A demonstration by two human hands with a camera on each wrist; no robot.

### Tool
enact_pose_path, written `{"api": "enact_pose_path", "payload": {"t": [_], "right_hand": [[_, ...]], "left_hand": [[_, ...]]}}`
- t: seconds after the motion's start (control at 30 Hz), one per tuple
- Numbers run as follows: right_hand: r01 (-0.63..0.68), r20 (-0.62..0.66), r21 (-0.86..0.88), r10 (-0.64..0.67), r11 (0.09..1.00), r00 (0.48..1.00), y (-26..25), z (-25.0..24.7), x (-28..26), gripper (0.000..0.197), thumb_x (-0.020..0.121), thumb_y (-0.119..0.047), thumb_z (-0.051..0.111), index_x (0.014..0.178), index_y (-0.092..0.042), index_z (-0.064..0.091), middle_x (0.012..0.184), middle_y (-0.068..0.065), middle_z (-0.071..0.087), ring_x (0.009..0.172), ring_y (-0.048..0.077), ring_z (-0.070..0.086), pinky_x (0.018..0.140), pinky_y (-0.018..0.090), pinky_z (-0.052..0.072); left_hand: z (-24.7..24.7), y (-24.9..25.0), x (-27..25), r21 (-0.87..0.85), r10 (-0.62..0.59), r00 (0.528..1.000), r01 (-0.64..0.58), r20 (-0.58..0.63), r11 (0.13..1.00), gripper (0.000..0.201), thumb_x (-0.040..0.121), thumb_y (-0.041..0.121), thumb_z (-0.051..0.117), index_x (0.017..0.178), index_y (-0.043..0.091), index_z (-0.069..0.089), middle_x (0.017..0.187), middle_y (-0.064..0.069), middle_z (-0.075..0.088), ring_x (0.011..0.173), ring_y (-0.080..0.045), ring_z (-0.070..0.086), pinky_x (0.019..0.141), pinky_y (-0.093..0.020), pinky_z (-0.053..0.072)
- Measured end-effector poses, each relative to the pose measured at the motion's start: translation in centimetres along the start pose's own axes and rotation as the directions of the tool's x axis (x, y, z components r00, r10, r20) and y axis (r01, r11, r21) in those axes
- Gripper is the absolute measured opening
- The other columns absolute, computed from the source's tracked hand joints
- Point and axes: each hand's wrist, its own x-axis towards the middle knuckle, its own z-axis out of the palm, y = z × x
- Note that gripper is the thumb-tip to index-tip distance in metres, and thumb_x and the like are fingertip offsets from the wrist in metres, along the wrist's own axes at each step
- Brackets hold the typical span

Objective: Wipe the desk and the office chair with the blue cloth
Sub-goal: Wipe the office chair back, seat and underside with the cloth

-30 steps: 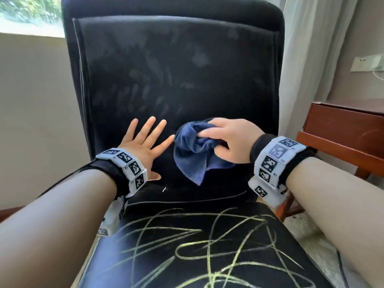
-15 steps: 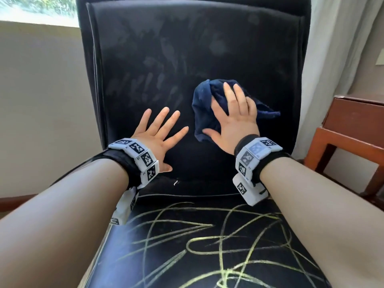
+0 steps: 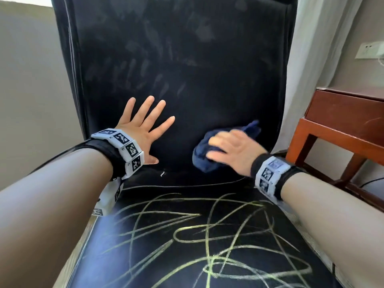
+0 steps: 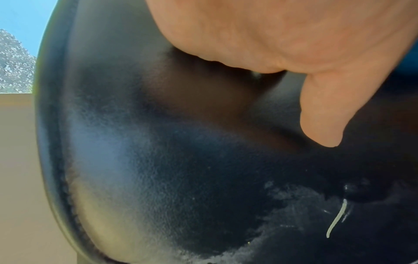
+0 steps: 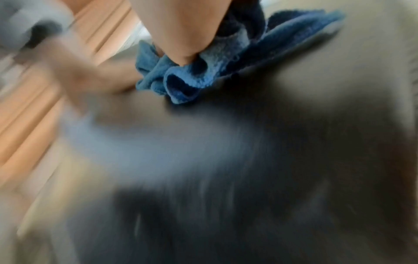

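The black office chair's backrest [image 3: 187, 59] fills the head view, and its seat [image 3: 187, 256] below carries yellow scribbled lines. My left hand [image 3: 143, 129] lies flat against the lower left of the backrest with its fingers spread; in the left wrist view its thumb [image 4: 323, 116] hangs over the black leather [image 4: 158, 178]. My right hand [image 3: 232, 150] presses the bunched blue cloth [image 3: 202, 161] against the lower right of the backrest, fingers laid over it. The thumb [image 5: 187, 35] digs into the cloth's folds [image 5: 203, 71] in the blurred right wrist view. The wooden desk [image 3: 342, 113] stands to the right.
A pale curtain [image 3: 311, 48] hangs between chair and desk. A wall socket [image 3: 369, 50] sits above the desk. A beige wall [image 3: 27, 100] lies left of the chair. A short pale streak [image 3: 162, 173] marks the crease between backrest and seat.
My right hand has swept the cloth from the upper middle of the backrest down to its lower right. The left hand has stayed flat on the backrest.
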Motion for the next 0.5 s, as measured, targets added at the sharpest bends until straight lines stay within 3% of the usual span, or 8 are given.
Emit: {"api": "enact_pose_path", "payload": {"t": [0.03, 0.07, 0.13, 0.17, 0.2, 0.37, 0.43, 0.5], "right_hand": [[-0.135, -0.064, -0.024, 0.133, 0.991, 0.989, 1.3, -0.9, 0.5, 0.029, 0.080, -0.017, 0.047, 0.108, -0.022, 0.047, 0.119, 0.007, 0.038, 0.107, 0.029, 0.039, 0.084, 0.042, 0.031], [-0.321, -0.136, -0.047, 0.312, 0.946, 0.940, 2.6, -1.7, 0.9, 0.029, 0.081, -0.017, 0.048, 0.110, -0.021, 0.047, 0.120, 0.007, 0.037, 0.108, 0.029, 0.038, 0.086, 0.043, 0.031], [-0.613, -0.211, -0.071, 0.589, 0.787, 0.780, 4.2, -2.8, 1.1, 0.031, 0.081, -0.019, 0.048, 0.112, -0.018, 0.046, 0.120, 0.009, 0.033, 0.109, 0.031, 0.034, 0.088, 0.045, 0.035], [-0.667, -0.212, -0.086, 0.641, 0.740, 0.738, 4.1, -2.7, 0.8, 0.031, 0.080, -0.021, 0.048, 0.111, -0.017, 0.045, 0.120, 0.009, 0.032, 0.109, 0.031, 0.034, 0.087, 0.045, 0.037], [-0.668, -0.202, -0.091, 0.643, 0.739, 0.739, 3.5, -2.1, 0.3, 0.029, 0.080, -0.022, 0.048, 0.109, -0.017, 0.045, 0.119, 0.010, 0.032, 0.108, 0.031, 0.034, 0.086, 0.045, 0.037], [-0.326, 0.032, -0.037, 0.327, 0.945, 0.944, -2.5, 1.6, -4.9, 0.024, 0.076, -0.024, 0.050, 0.099, -0.024, 0.044, 0.117, 0.008, 0.038, 0.106, 0.030, 0.040, 0.081, 0.040, 0.035], [-0.229, 0.109, 0.006, 0.227, 0.973, 0.968, -2.4, 1.2, -5.9, 0.034, 0.071, -0.019, 0.057, 0.102, -0.024, 0.044, 0.119, 0.007, 0.039, 0.108, 0.029, 0.040, 0.083, 0.040, 0.041], [-0.201, 0.104, 0.052, 0.195, 0.978, 0.975, -0.8, -0.3, -5.8, 0.040, 0.070, -0.012, 0.058, 0.106, -0.022, 0.045, 0.119, 0.007, 0.038, 0.108, 0.029, 0.040, 0.084, 0.042, 0.038]], "left_hand": [[0.0, 0.0, 0.0, -0.003, -0.004, 1.000, 0.004, 0.005, 1.000, 0.108, 0.078, 0.072, 0.045, 0.122, 0.031, -0.044, 0.116, -0.008, -0.065, 0.110, -0.029, -0.057, 0.087, -0.052, -0.038], [0.0, 0.0, 0.0, -0.005, -0.008, 1.000, 0.008, 0.010, 1.000, 0.108, 0.078, 0.073, 0.045, 0.121, 0.031, -0.045, 0.114, -0.008, -0.065, 0.108, -0.029, -0.059, 0.085, -0.051, -0.039], [-0.2, 0.0, 0.0, 0.002, -0.016, 1.000, 0.016, 0.016, 1.000, 0.108, 0.078, 0.074, 0.044, 0.121, 0.031, -0.046, 0.113, -0.008, -0.066, 0.106, -0.029, -0.060, 0.082, -0.051, -0.041], [-0.2, 0.1, 0.0, 0.005, -0.017, 1.000, 0.016, 0.019, 1.000, 0.108, 0.077, 0.075, 0.043, 0.121, 0.030, -0.046, 0.113, -0.008, -0.066, 0.105, -0.030, -0.060, 0.081, -0.051, -0.042], [-0.3, 0.2, -0.1, 0.006, -0.016, 1.000, 0.016, 0.021, 1.000, 0.109, 0.077, 0.075, 0.043, 0.121, 0.030, -0.046, 0.113, -0.008, -0.066, 0.105, -0.029, -0.060, 0.080, -0.051, -0.042], [-0.3, 0.3, 0.0, 0.010, -0.031, 0.999, 0.031, 0.042, 0.999, 0.111, 0.076, 0.077, 0.041, 0.113, 0.030, -0.052, 0.113, -0.008, -0.067, 0.103, -0.029, -0.062, 0.078, -0.050, -0.044], [-0.5, 0.4, -0.1, 0.014, -0.040, 0.997, 0.039, 0.059, 0.999, 0.111, 0.075, 0.079, 0.039, 0.110, 0.030, -0.054, 0.111, -0.008, -0.067, 0.101, -0.029, -0.062, 0.077, -0.050, -0.044], [-0.6, 0.5, 0.0, 0.015, -0.048, 0.997, 0.047, 0.069, 0.999, 0.111, 0.075, 0.080, 0.038, 0.109, 0.029, -0.055, 0.109, -0.008, -0.068, 0.098, -0.029, -0.064, 0.075, -0.050, -0.045]]}}
